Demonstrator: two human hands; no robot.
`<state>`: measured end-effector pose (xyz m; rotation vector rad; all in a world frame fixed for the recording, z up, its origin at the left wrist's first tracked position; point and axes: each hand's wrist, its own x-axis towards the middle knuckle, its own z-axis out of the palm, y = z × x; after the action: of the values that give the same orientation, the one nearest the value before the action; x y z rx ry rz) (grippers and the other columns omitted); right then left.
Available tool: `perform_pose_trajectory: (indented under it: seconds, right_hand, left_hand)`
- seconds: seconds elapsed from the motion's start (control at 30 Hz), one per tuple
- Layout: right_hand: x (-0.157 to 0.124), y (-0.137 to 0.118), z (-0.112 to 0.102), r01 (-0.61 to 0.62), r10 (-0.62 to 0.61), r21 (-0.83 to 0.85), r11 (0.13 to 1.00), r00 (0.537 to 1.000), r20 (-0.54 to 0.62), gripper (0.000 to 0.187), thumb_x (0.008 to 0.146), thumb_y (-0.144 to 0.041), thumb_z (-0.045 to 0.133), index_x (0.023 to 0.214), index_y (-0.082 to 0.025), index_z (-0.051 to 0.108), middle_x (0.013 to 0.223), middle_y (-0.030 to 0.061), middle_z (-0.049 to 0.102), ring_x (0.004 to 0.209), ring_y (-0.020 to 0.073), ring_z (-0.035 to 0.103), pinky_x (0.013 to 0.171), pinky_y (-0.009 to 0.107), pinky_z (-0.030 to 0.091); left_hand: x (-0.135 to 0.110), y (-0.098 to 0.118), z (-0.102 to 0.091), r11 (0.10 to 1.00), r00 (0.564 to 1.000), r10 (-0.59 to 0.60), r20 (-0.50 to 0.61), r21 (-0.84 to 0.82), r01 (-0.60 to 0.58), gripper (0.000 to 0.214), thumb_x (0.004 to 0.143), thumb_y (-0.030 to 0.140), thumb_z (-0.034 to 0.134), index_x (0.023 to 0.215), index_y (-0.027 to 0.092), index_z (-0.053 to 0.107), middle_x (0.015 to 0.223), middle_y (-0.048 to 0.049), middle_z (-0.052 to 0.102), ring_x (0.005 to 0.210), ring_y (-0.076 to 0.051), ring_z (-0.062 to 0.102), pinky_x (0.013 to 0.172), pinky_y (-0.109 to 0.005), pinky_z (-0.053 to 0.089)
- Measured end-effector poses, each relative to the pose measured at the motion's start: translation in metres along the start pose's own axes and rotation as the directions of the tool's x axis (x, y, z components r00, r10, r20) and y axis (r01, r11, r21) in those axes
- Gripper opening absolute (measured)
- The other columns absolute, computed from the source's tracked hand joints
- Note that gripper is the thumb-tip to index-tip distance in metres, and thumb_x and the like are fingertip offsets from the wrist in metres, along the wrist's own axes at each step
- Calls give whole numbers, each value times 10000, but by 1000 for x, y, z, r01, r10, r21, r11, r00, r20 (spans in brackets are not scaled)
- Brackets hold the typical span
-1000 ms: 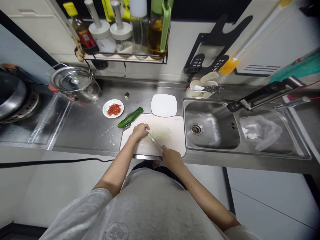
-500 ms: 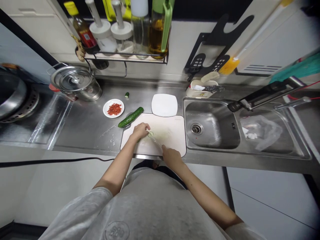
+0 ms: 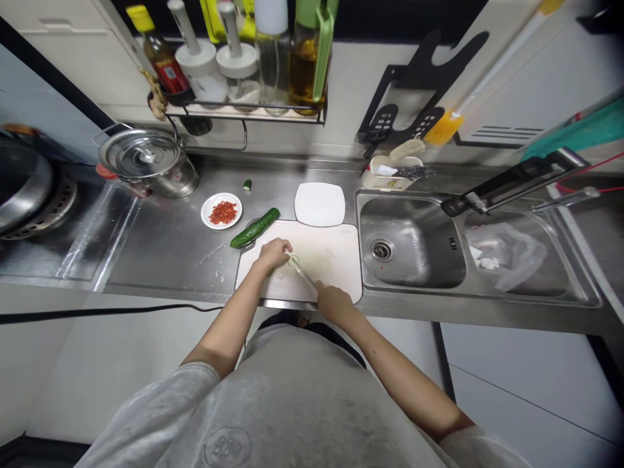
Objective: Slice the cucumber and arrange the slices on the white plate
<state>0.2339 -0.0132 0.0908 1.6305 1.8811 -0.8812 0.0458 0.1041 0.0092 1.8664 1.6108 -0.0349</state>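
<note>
My right hand point(image 3: 334, 303) is closed round the handle of a knife point(image 3: 304, 273), its blade pointing up and left over the white cutting board point(image 3: 336, 257). Curled fingers of my left hand point(image 3: 274, 253) press down on a piece of cucumber point(image 3: 270, 273), mostly hidden beneath them. At the blade's tip, beside those fingers, shows a thin pale-green cucumber slice point(image 3: 293, 260). A longer dark-green cucumber point(image 3: 255, 229) lies across the board's upper left corner. Farther back on the counter sits a short cucumber end point(image 3: 247, 185).
A small plate point(image 3: 207, 207) of chopped red pieces stands left of the board. A white square dish point(image 3: 319, 203) touches its back edge. To the right is a steel sink point(image 3: 414, 240); a lidded pot point(image 3: 149, 162) stands at the back left. A bottle rack point(image 3: 248, 116) hangs above.
The knife blade has turned slightly and shows more of its side at the cucumber slice. Both hands stay in nearly the same place.
</note>
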Motion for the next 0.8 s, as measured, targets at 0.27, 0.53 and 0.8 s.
perform_pose_trajectory:
  seconds: [0.27,0.53,0.8]
  right_hand:
    - [-10,8,14,-1,2,26,1000,1000,-21,287,871,-144,440,1155,-170,472,1011,130,664,968,256,643,699,303,445]
    - [-24,15,24,-33,34,46,998,999,-17,277,897,-194,443,1171,-169,477,1010,146,667,975,246,642,729,301,439]
    - [-39,50,29,86,-62,252,964,993,-100,272,887,-166,395,1103,-200,557,1040,69,672,966,185,619,744,239,391]
  left_hand:
    - [-1,0,0,1000,1000,3,-6,9,-3,287,671,199,620,948,257,664,935,5,617,829,-143,553,758,-252,410]
    - [-2,1,1,1000,1000,-8,-6,28,9,276,683,207,616,949,263,660,944,4,618,863,-153,568,778,-263,412]
    - [-7,10,-2,998,1000,-26,8,61,26,275,694,199,590,956,258,647,951,-7,630,913,-175,584,788,-290,405]
